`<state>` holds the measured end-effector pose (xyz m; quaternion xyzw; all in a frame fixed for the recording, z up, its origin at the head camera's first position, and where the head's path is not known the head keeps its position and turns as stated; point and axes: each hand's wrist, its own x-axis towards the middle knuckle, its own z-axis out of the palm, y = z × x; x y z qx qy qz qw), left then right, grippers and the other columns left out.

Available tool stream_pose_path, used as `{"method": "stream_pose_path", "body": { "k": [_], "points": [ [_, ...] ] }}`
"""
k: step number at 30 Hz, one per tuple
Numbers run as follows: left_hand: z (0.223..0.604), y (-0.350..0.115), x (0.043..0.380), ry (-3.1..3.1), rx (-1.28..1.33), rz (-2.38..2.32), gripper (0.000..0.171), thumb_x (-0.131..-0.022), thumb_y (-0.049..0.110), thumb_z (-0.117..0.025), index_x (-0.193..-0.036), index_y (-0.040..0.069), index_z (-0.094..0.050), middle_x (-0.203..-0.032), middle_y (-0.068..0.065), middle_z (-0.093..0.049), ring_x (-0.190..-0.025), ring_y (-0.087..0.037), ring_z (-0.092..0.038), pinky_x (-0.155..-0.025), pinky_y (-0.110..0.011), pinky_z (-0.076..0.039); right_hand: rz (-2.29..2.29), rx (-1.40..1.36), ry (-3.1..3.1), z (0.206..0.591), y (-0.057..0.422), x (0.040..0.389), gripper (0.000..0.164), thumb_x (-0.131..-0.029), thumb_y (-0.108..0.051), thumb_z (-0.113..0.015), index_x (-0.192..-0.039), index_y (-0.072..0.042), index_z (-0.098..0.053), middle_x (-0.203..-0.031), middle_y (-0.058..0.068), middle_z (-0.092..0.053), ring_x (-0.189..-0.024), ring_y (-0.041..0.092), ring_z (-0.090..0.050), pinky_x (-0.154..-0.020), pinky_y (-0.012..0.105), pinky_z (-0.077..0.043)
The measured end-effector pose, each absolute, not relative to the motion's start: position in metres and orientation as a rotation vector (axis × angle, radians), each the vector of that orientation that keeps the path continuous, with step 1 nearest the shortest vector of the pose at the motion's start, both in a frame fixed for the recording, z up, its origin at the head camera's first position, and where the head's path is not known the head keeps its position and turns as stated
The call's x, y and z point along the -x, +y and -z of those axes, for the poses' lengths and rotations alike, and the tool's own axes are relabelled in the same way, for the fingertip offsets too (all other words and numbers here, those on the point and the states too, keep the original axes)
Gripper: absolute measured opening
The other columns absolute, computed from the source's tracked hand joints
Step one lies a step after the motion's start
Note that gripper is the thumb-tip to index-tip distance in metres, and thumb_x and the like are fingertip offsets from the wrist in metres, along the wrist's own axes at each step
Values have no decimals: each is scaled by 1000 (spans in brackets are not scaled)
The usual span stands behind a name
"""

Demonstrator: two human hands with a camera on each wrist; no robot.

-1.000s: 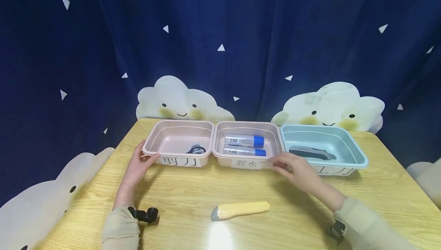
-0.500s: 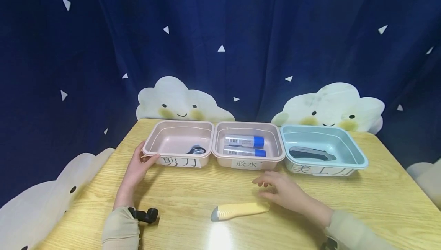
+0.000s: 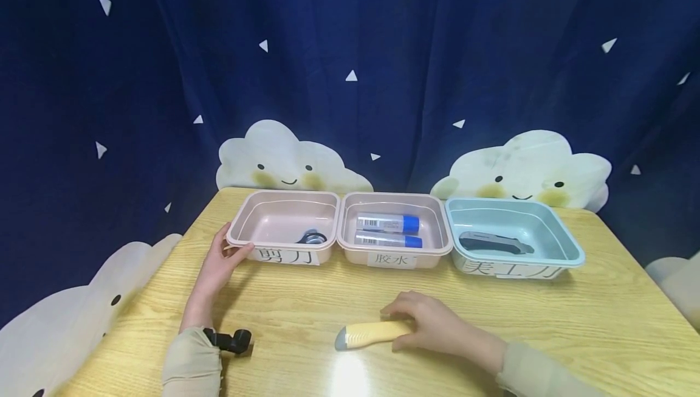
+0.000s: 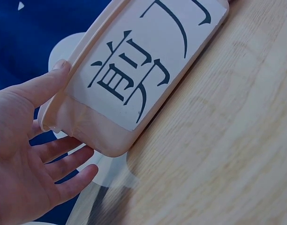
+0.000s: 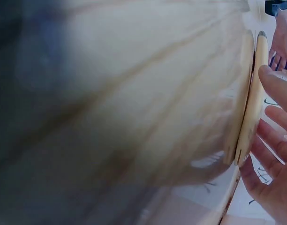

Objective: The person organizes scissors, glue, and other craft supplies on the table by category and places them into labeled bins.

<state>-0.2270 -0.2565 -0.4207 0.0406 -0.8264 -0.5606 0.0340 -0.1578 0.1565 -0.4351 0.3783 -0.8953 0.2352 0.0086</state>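
Observation:
My left hand holds the front left corner of the left pink bin; its thumb lies on the rim and its other fingers are at the side. A yellow utility knife with a grey end lies flat on the table. Around its right end is my right hand, fingers on the far side and thumb on the near side. In the right wrist view, the fingers are loosely spread beside the utility knife, without a closed grip. Black-handled scissors lie in the left bin.
A middle pink bin contains two blue-capped glue bottles. To its right, a light blue bin contains a grey and black utility knife. All the bins carry paper labels. Behind the wooden table hangs a dark blue curtain.
My right hand has moved from the front rim of the middle and right bins down to the yellow utility knife. My left hand stays at its bin.

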Motion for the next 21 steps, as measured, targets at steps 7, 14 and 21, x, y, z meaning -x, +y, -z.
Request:
{"method": "stream_pose_path", "body": {
  "k": [7, 14, 21],
  "points": [
    [420, -256, 227, -2535, -117, 1717, 83, -88, 29, -59, -147, 15, -2, -139, -24, -30, -121, -34, -39, -98, -41, -34, -714, -1216, -2822, 436, 150, 158, 47, -71, -45, -71, -111, -22, -62, -99, -14, -59, -89, 3, -54, -81, 28, -47],
    [419, -257, 227, -2541, -108, 1704, 82, -89, 29, -59, -147, 15, -3, -140, -24, -29, -121, -34, -39, -98, -41, -34, -748, -1256, -2804, 436, 147, 159, 38, -71, -36, -73, -105, -20, -65, -93, -14, -58, -82, 1, -51, -76, 23, -46],
    [418, -256, 225, -2540, -105, 1712, 82, -89, 29, -58, -147, 14, -3, -139, -25, -29, -121, -35, -38, -98, -43, -34, -746, -1250, -2812, 436, 147, 158, 33, -71, -34, -73, -100, -20, -66, -91, -14, -57, -81, 0, -49, -73, 22, -45]
  ]
}}
